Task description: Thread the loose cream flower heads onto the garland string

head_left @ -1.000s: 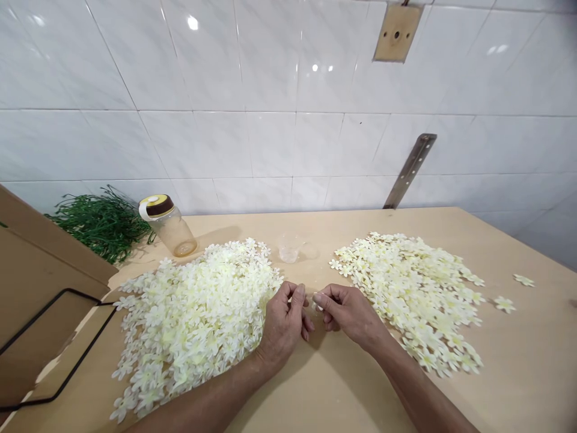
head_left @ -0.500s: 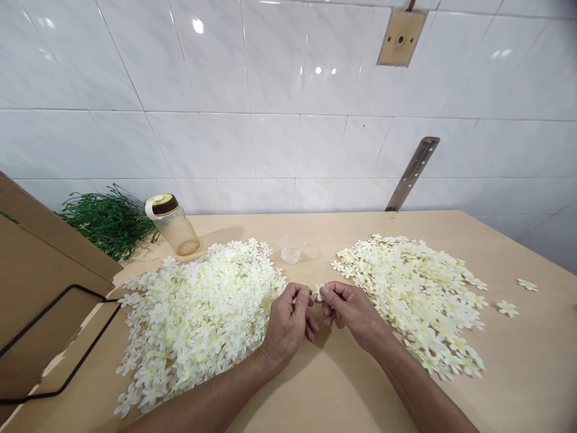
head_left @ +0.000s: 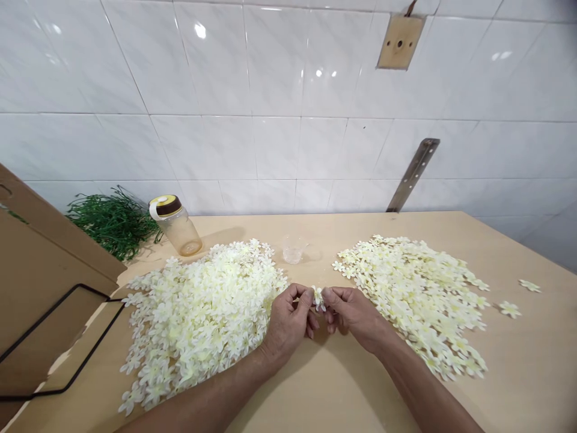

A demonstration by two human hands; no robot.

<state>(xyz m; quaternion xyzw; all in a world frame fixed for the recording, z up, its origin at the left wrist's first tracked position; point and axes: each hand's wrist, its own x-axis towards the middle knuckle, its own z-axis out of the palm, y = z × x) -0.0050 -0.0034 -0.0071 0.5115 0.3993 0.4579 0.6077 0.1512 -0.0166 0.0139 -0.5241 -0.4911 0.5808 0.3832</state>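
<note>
Both my hands meet at the middle of the wooden table (head_left: pixel 342 385). My left hand (head_left: pixel 288 322) and my right hand (head_left: pixel 350 313) each pinch the same small cream fabric flower (head_left: pixel 318 297) between thumb and fingertips. A thick heap of cream flowers (head_left: pixel 202 313) lies just left of my left hand. A flatter spread of the same flowers (head_left: pixel 419 294) lies to the right of my right hand.
A small clear cup (head_left: pixel 293 251) stands behind my hands. A plastic bottle with a brown and yellow lid (head_left: pixel 175 224) and a bunch of green stems (head_left: pixel 112 221) sit at the back left. A cardboard box (head_left: pixel 40 282) with a black wire handle (head_left: pixel 63 343) is at the left. Two loose flowers (head_left: pixel 510 309) lie at the far right.
My fingers drew closer together, and the flower now shows pinched between both hands. The view shifted slightly.
</note>
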